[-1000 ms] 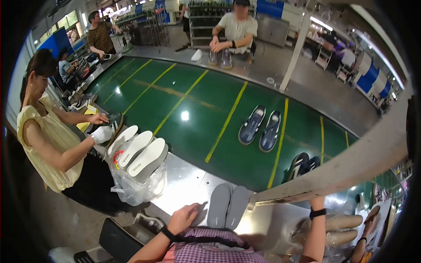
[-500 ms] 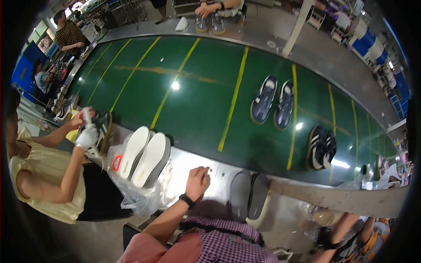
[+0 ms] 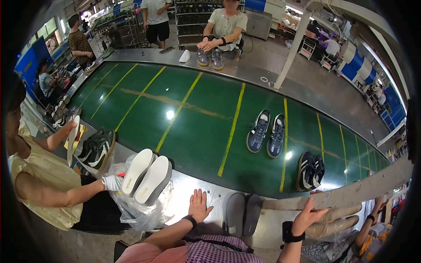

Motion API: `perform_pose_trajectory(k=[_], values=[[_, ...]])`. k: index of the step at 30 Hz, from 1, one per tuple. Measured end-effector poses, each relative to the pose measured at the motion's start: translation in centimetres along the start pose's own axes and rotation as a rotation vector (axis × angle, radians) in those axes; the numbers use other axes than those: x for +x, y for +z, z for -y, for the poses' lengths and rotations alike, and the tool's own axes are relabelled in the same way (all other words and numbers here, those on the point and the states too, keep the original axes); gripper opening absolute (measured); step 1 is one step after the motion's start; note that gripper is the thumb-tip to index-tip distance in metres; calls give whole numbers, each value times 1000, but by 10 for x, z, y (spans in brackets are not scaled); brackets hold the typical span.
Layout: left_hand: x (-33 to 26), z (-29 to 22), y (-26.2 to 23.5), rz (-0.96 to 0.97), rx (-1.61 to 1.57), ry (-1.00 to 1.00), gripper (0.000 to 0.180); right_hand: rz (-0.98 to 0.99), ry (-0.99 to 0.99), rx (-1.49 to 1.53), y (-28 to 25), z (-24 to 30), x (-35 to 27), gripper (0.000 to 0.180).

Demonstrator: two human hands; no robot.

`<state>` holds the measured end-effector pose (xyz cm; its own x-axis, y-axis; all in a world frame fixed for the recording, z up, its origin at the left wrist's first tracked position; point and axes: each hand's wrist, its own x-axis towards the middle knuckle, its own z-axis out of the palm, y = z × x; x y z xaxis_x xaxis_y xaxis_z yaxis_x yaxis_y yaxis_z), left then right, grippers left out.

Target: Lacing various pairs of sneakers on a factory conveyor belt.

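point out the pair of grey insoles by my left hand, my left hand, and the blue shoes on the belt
grey insoles (image 3: 244, 213): head view, on the left insole's upper face near the gap between them
left hand (image 3: 200, 206): head view, on the back of the hand
blue shoes (image 3: 258, 132): head view, on the laces of the left shoe

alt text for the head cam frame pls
Person's left hand lies flat on a metal ledge beside two grey insoles; right hand grips a metal rail. Beyond, a green conveyor belt carries pairs of sneakers.
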<state>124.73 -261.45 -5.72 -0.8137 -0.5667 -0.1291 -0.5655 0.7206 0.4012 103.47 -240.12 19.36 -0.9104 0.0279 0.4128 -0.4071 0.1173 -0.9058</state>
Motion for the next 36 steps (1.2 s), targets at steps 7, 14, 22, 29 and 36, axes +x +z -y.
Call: perform_pose_trajectory(k=[7,14,22,29,36], values=[[0,0,4,42,86,0,79,-34,-119,-28,3,-11,-4,48],[1,6,8,70,162,6,79,-69,-254,-14,8,-28,-2,54],[0,11,5,59,147,15,82,-165,-254,-143,9,-34,-10,50],[-1,-1,-11,92,188,14,75,-150,-244,-298,-3,-22,-19,54],[5,-13,-24,127,195,4,75,-172,-249,-419,-8,-19,-6,51]])
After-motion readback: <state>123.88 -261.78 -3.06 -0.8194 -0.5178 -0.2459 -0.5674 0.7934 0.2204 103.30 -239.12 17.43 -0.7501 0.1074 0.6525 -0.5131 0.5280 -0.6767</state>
